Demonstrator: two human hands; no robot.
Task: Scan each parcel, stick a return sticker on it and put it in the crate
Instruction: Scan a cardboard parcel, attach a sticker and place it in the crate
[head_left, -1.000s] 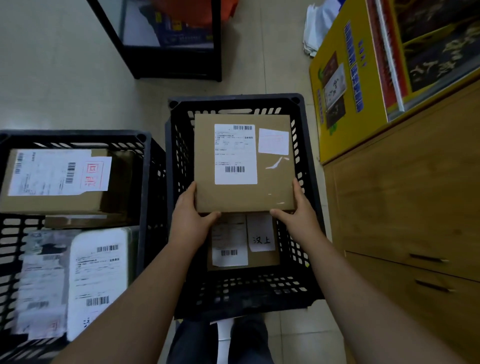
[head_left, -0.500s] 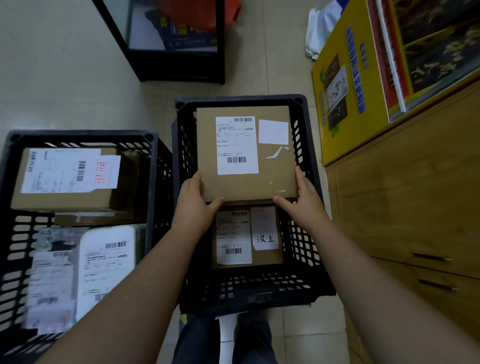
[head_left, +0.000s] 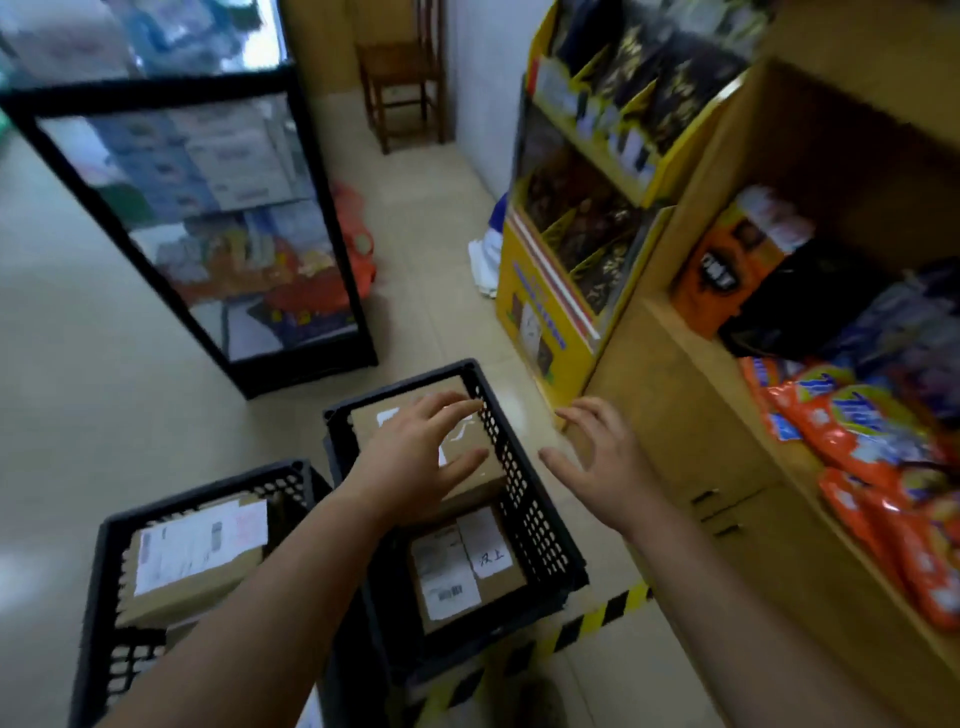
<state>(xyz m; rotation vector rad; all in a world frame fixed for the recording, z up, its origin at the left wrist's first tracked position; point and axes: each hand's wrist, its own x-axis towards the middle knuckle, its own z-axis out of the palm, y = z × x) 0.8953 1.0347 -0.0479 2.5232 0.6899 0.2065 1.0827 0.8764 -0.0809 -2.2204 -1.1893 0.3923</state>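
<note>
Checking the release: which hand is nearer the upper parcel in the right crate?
Left. The left hand hovers spread over the upper parcel; whether it touches is unclear. The right hand is off beyond the crate rim.

Two black lattice-walled crates (head_left: 524, 499) (head_left: 98, 582) hold brown cardboard parcels (head_left: 470, 447) bearing white labels (head_left: 449, 582), beside black-and-yellow striped floor tape (head_left: 602, 613), a yellow display stand (head_left: 545, 322), a black-framed glass cabinet (head_left: 171, 208), and orange-red snack packets (head_left: 852, 431).

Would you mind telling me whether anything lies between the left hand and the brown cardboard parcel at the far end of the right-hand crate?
Nothing visible does: the left hand is spread directly over the brown cardboard parcel in the black plastic crate.
</note>
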